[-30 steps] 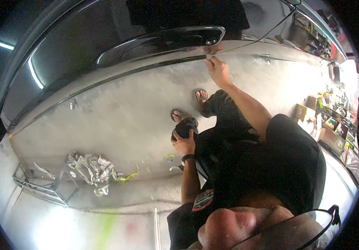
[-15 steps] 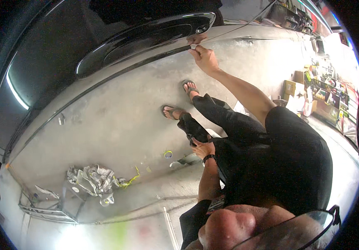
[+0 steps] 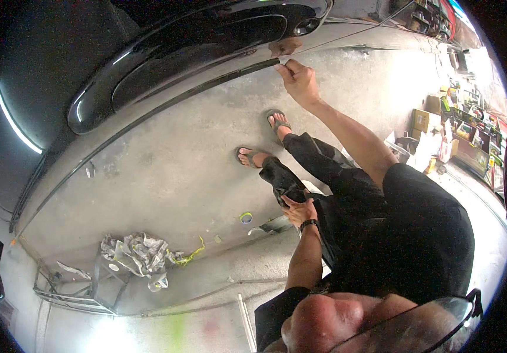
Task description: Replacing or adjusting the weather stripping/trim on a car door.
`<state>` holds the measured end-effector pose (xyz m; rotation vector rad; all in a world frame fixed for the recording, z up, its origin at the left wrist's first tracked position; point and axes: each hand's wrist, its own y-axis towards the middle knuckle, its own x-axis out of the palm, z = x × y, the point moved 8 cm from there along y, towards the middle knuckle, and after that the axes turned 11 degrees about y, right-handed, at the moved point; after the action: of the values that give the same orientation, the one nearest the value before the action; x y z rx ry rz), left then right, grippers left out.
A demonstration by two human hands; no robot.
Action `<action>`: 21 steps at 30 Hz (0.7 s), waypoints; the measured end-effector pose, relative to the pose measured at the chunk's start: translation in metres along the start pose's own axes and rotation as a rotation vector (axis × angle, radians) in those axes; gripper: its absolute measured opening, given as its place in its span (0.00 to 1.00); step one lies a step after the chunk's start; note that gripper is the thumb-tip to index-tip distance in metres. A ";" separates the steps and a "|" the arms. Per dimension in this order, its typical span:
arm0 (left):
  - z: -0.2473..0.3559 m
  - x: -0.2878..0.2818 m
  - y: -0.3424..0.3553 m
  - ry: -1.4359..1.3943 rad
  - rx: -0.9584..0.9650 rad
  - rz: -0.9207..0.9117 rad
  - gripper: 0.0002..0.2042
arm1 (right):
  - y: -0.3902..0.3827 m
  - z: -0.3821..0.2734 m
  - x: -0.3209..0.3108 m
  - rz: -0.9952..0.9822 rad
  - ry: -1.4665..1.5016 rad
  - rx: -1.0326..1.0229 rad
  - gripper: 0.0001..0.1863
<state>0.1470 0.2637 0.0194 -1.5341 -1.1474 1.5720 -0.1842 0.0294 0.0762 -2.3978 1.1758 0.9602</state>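
A glossy black car door [image 3: 41,70] fills the upper left, with a long oval recessed panel [image 3: 200,35]. Below that panel runs a narrow black strip [image 3: 147,112]. My right hand [image 3: 300,82] has thumb and fingers pinched at the strip's right end; what exactly sits between the fingertips is hard to make out. A thin line continues rightward from there. My left hand [image 3: 300,212], wearing a dark band at the wrist, is curled against dark material by my trouser leg [image 3: 277,176]; I cannot tell cloth from a held object. My sandaled feet [image 3: 247,157] stand on the grey floor.
Crumpled paper [image 3: 136,253] lies beside a metal frame [image 3: 71,300] at lower left. A yellow-green tape roll [image 3: 246,217] is on the floor [image 3: 177,176]. Boxes [image 3: 425,120] and cluttered items crowd the right side, with shelving [image 3: 424,17] at upper right.
The view has shifted, so the strip sits higher. My right hand stays at its end; a pale bit earlier visible there is less distinct. My left hand has moved down along my leg.
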 end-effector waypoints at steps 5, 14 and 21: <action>0.010 -0.011 -0.002 0.061 -0.055 0.100 0.45 | -0.001 0.004 0.003 -0.016 0.068 0.036 0.17; 0.010 -0.006 0.005 0.023 -0.003 0.082 0.48 | -0.004 0.015 0.006 -0.001 0.103 0.062 0.19; 0.017 -0.010 0.001 -0.006 -0.015 0.102 0.46 | -0.005 0.019 0.007 0.045 0.093 0.085 0.20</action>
<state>0.1315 0.2516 0.0214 -1.6209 -1.1023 1.6389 -0.1856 0.0391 0.0575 -2.3803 1.2821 0.8030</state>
